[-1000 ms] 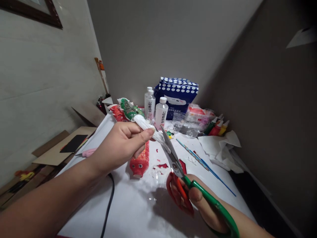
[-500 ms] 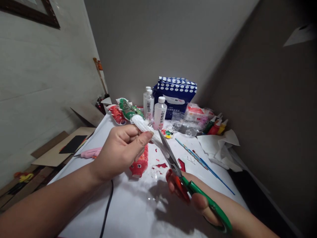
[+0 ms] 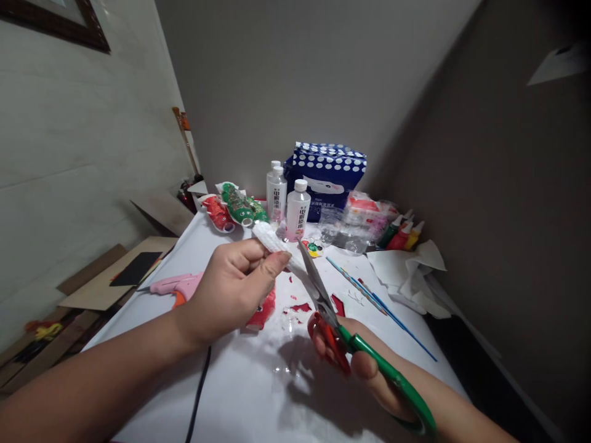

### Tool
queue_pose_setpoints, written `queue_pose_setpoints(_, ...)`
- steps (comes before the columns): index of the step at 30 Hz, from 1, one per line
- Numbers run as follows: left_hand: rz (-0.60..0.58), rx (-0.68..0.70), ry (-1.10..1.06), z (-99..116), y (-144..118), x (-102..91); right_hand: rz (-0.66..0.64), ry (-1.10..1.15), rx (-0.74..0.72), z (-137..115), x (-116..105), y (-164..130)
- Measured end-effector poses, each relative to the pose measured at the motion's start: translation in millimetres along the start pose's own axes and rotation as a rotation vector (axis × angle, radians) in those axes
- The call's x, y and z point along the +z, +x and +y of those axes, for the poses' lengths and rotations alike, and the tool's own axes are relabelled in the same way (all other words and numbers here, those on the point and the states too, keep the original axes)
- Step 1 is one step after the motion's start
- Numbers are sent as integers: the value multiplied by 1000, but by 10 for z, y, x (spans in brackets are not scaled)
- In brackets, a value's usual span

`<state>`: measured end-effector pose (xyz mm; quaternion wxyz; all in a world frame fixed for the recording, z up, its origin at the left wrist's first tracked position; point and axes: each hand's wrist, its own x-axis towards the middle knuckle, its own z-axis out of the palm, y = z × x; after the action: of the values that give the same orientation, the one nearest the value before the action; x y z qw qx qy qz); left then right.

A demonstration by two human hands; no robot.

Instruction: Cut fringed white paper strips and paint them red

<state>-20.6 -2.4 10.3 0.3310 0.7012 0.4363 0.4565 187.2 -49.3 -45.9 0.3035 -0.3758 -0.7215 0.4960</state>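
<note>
My left hand (image 3: pixel 231 289) pinches a white, bumpy, tube-shaped craft piece (image 3: pixel 273 240) above the white table (image 3: pixel 249 394). My right hand (image 3: pixel 369 369) grips scissors (image 3: pixel 337 326) with one red and one green handle. Their blades point up and away, and the tips touch the white piece's right end. Under my left hand lies a red painted fish-like figure (image 3: pixel 263 311), mostly hidden. Small red scraps (image 3: pixel 302 307) lie on the table beside it.
A pink glue gun (image 3: pixel 178 285) lies at the left, its black cord (image 3: pixel 199 387) running toward me. At the back stand white bottles (image 3: pixel 298 209), a blue dotted tissue pack (image 3: pixel 327 175), red and green figures (image 3: pixel 233 206), paint tubes (image 3: pixel 401 237), brushes (image 3: pixel 378 298) and crumpled paper (image 3: pixel 410 274).
The scissor blades have closed somewhat on the end of the white piece. My left hand shifted slightly down and right. The view moved, showing more of the pink glue gun.
</note>
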Motion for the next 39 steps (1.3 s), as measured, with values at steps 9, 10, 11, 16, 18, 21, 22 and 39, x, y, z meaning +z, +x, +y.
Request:
queue_pose_setpoints(9, 22, -5, 8, 31, -7, 36, -59, 120, 16, -5, 0, -24)
queue_pose_setpoints(10, 23, -4, 7, 34, -8, 36, -59, 116, 2, 24, 0, -36)
queue_pose_setpoints(11, 22, -2, 4, 35, -10, 36, -57, 114, -11, 57, 0, -46)
queue_pose_setpoints(16, 25, -12, -17, 29, -22, 59, -20, 138, -48, 171, 30, -72)
queue_pose_setpoints(18, 30, -9, -20, 27, -26, 74, -2, 115, -53, 156, 50, -68)
queue_pose_setpoints(21, 28, -8, -29, 22, -39, 95, 22, 74, -83, 107, 84, -46)
queue_pose_setpoints(22, 23, -11, -34, 19, -45, 100, 26, 71, -94, 96, 95, -35)
queue_pose_setpoints(39, 12, 33, -105, -43, -47, 116, -82, -85, -111, 154, -42, -69)
